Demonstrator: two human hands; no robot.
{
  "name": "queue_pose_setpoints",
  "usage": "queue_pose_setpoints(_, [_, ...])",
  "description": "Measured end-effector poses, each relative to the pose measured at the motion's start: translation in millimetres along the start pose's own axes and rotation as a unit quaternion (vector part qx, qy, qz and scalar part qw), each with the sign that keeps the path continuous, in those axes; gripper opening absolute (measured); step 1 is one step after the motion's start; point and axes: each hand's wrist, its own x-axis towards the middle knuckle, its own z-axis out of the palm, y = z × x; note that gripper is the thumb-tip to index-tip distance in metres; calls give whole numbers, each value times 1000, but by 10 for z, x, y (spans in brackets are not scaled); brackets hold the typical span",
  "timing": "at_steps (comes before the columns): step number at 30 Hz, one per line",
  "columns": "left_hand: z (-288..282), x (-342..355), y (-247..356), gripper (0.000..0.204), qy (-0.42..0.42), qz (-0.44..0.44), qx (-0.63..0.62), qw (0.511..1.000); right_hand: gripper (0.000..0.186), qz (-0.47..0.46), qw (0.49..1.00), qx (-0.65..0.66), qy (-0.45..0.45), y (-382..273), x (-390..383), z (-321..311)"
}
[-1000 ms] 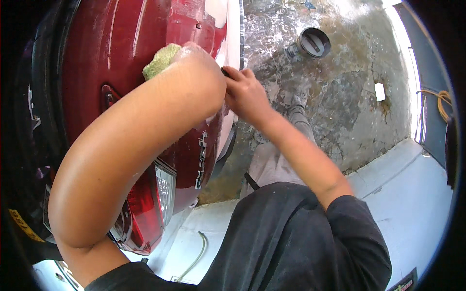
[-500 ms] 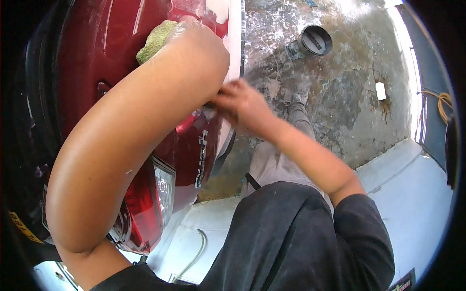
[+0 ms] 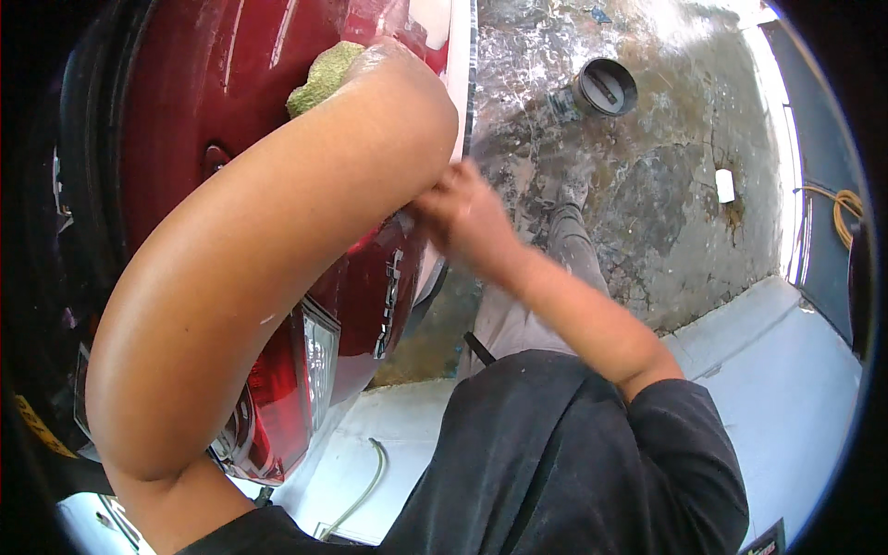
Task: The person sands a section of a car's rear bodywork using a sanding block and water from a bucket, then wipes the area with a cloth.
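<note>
The rear of a dark red car [image 3: 176,148] fills the left side. My left arm reaches across it, and my left hand [image 3: 387,54], wet and turned away, rests at the panel near the top. A yellow-green, rough-textured sponge [image 3: 324,79] sticks out beside that hand, against the red paint; the fingers on it are mostly hidden by my forearm. Closer to me, my right hand [image 3: 470,215] is at the car's edge, partly behind my left forearm. Its fingers are bent together and blurred; whatever they hold is too hidden to name.
Below my left forearm are a red and clear tail light [image 3: 282,388] and a chrome badge [image 3: 388,305]. A black bucket [image 3: 605,87] stands on the stained concrete floor [image 3: 647,222]. A white object [image 3: 724,186] lies farther right. A pale hose [image 3: 375,476] and a coiled orange hose [image 3: 846,213] are visible.
The view has shifted slightly, so the car and sponge appear farther right. My right hand stays at the car's edge, blurred in both frames. My left hand remains by the sponge.
</note>
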Motion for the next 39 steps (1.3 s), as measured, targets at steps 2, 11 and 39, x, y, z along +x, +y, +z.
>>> queue_pose_setpoints(2, [54,-54,19,14,32,-8,33,999,48,-4,1000,17,-14,-157,-16,-29])
queue_pose_setpoints(11, [26,74,1,18,-28,40,-21,999,51,21,1000,-17,4,-139,-89,-67])
queue_pose_setpoints(39, [-264,-201,-50,17,63,82,-17,994,39,5,999,22,-31,299,174,-207])
